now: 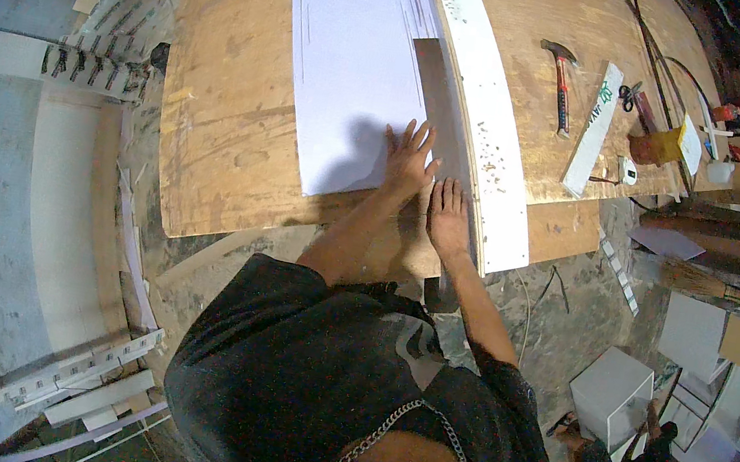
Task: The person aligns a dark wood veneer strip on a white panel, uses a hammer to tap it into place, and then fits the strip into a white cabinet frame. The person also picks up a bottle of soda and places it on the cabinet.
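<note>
The white sheet (354, 47) lies flat on the left part of the bench (225, 114), running away to the far side, with a brown strip (436, 78) along its right edge and a long white board (489, 139) to the right of that. The left hand (408, 168) is at the sheet's near right corner, fingers spread, its grip apart and clamped on nothing visible. The right hand (449, 224) lies flat, fingers side by side and pointing far, on the strip just beside the board's left edge; its grip is not closed around anything that shows, though the thumb's hold is hard to tell.

The sheet looks thin, smooth and light, so it probably slides easily and may crease if lifted by one corner; two spread palms, or a hold on both long edges, would suit it. The strip seems stiffer and best pressed flat near its ends. The board looks thick, rigid and heavier; its long edges offer the surest hold, one hand well apart from the other.

Farther right lie a hammer (562, 92) and a white slat (593, 130).
</note>
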A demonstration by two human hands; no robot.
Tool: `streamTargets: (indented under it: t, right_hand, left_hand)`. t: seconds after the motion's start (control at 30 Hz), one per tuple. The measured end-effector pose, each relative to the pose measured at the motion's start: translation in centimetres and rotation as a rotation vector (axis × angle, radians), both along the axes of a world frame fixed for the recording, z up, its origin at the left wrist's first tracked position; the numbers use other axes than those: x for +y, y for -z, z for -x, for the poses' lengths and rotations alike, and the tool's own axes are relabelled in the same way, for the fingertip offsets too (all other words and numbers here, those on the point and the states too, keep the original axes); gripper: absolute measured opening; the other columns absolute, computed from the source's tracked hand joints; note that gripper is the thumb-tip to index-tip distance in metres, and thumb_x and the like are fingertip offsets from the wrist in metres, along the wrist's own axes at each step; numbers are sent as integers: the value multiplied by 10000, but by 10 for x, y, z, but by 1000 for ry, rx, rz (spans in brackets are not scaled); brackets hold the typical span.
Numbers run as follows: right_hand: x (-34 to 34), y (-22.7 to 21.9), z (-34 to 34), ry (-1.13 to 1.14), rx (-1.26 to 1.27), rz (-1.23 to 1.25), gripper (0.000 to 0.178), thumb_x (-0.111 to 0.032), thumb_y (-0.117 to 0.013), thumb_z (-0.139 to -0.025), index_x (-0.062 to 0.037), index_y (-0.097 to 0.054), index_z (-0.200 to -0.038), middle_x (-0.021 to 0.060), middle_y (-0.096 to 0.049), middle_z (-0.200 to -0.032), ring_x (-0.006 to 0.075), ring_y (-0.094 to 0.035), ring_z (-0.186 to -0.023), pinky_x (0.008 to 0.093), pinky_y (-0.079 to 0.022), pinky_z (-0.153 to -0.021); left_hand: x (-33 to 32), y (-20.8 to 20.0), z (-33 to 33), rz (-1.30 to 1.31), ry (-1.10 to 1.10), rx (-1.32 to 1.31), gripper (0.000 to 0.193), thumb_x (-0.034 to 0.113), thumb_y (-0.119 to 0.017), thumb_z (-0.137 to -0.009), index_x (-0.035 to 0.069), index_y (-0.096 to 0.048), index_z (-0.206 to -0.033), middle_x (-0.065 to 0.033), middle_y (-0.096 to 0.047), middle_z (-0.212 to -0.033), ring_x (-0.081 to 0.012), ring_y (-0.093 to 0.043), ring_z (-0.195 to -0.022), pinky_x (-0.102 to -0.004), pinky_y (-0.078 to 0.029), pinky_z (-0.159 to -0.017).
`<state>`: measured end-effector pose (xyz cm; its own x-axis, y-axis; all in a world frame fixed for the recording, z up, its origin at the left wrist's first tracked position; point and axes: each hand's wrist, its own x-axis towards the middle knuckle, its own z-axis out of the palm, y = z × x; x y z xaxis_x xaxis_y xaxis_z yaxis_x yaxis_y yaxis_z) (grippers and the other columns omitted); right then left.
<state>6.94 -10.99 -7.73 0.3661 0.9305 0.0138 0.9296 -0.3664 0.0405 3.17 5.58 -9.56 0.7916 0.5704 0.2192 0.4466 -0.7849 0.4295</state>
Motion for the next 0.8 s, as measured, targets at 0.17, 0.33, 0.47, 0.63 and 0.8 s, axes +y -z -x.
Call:
streamTargets:
  t: [0.17,0.33,0.47,0.63,0.8]
  right_hand:
    - [11,-5,-4,8,27,-1,515,-150,-447,-915,51,-387,-1385,226,-414,-1429,378,-369,-1346,495,-299,-1112]
    - [24,-5,-11,5,41,-11,529,-135,-472,-898,59,-385,-1382,229,-408,-1431,367,-384,-1336,494,-306,-1109]
    - [31,-3,-15,-4,30,-49,518,-119,-480,-890,63,-402,-1369,235,-416,-1420,365,-393,-1329,493,-311,-1107]
    - [39,-2,-20,2,72,-69,513,-101,-504,-874,65,-421,-1352,239,-423,-1412,370,-389,-1331,484,-309,-1114]
    - [48,-2,-26,3,102,-67,518,-102,-513,-868,64,-423,-1351,235,-427,-1411,368,-387,-1333,479,-311,-1113]
  left_hand:
    - [7,2,6,95,93,-24,698,377,-596,-862,63,-365,-1441,-111,-263,-1534,-321,-168,-1443,-669,-4,-1115]
    - [13,11,5,106,120,41,700,394,-577,-873,58,-356,-1446,-122,-227,-1554,-349,-143,-1447,-719,1,-1076]
    - [16,19,4,108,126,3,633,387,-513,-911,52,-381,-1432,-131,-224,-1554,-358,-137,-1449,-750,12,-1048]
    - [16,25,2,118,120,-113,530,344,-472,-946,24,-465,-1369,-143,-283,-1528,-361,-178,-1438,-748,17,-1046]
    - [16,24,3,137,140,-181,517,329,-446,-967,-27,-483,-1340,-176,-332,-1496,-382,-205,-1424,-650,-57,-1115]
